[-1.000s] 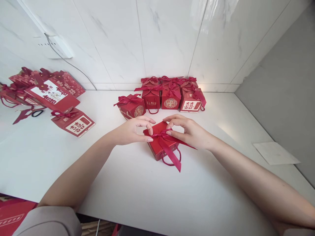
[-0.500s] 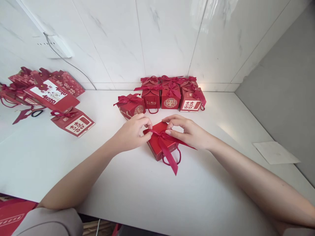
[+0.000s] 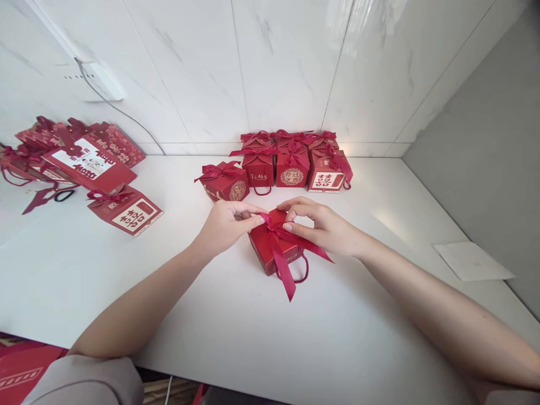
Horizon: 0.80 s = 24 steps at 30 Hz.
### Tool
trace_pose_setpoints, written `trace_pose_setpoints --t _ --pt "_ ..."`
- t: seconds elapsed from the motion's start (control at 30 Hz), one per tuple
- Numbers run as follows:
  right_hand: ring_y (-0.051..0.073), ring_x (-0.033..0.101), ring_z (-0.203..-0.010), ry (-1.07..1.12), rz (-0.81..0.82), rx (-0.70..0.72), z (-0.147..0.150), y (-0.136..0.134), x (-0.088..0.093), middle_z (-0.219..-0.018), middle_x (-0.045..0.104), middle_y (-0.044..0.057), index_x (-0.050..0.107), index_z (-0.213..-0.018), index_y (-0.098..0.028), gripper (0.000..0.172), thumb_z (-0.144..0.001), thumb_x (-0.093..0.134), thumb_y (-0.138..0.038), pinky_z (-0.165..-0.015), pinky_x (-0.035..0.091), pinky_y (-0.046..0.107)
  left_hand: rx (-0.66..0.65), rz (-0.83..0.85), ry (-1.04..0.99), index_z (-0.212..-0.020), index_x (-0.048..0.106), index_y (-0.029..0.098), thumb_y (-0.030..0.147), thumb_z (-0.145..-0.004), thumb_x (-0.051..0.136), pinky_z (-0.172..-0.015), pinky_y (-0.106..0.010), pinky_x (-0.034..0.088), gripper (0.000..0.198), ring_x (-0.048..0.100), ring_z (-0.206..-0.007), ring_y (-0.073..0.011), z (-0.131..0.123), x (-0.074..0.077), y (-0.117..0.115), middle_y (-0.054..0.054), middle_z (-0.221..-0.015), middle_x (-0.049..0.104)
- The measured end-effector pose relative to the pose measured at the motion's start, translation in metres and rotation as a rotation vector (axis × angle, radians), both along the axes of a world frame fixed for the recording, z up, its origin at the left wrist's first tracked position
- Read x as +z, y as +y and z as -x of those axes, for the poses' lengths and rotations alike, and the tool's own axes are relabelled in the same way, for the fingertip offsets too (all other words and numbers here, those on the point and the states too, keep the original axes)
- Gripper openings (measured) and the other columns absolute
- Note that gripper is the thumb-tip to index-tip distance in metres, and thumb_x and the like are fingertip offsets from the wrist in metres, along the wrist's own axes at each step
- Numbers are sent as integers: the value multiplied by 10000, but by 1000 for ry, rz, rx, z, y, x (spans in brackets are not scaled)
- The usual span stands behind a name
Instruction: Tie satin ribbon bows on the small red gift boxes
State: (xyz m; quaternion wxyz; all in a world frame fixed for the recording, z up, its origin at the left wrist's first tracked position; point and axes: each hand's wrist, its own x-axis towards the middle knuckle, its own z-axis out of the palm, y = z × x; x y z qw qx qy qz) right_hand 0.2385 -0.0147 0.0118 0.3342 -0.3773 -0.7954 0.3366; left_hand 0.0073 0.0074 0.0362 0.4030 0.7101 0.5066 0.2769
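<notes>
Pinch grips on ribbon [image 3: 279,250], palms down

Bright, even daylight floods the scene, glaring softly off the glossy white marble wall tiles [image 3: 291,62] and the white bench [image 3: 392,219], with faint shadows and wide-angle bending toward the edges.
</notes>
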Motion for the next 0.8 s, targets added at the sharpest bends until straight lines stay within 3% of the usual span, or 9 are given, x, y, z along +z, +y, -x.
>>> trace_pose_setpoints --t 0.2,0.3,0.47,0.53,0.67,0.8 --pt "214 561 -1158 17 56 -12 -1 1 -1 -1268 570 56 619 -849 -232 191 -941 527 -372 -1011 428 407 -4 206 -132 -909 757 173 334 -780 698 -427 -216 280 214 331 -431 -59 4 -5 11 50 -474 444" --pt "212 555 -1165 33 86 -17 -2 1 -2 -1285 557 57 617 -838 -228 209 -938 532 -390 -1017 421 407 -29 223 -152 -914 716 177 340 -807 665 -438 -208 277 201 330 -437 -60 2 -7 11 61 -484 413" --pt "213 523 -1213 74 107 -14 -1 2 -5 -1315 533 51 650 -844 -230 218 -925 554 -407 -1054 381 403 64 -174 -27 -949 688 205 306 -834 618 -553 -223 367 168 420 -533 -81 -5 -8 -2 52 -555 452" --pt "207 533 -1199 88 131 -16 0 2 -5 -1321 525 47 658 -847 -231 219 -924 558 -410 -1054 380 401 100 -215 -25 -900 701 196 308 -816 642 -540 -225 348 152 386 -518 -76 -5 -7 -3 56 -539 413" --pt "202 550 -1168 99 160 -11 0 2 -4 -1311 525 53 651 -845 -226 222 -933 546 -400 -1037 392 398 33 82 -123 -858 707 176 353 -774 703 -432 -216 213 196 273 -439 -55 2 -3 5 69 -487 359" --pt "202 552 -1166 94 185 11 -2 4 -4 -1327 512 50 637 -834 -222 229 -940 535 -396 -1035 386 400 -149 491 -204 -787 668 155 356 -771 717 -391 -208 108 207 187 -372 -28 12 3 19 87 -420 305"
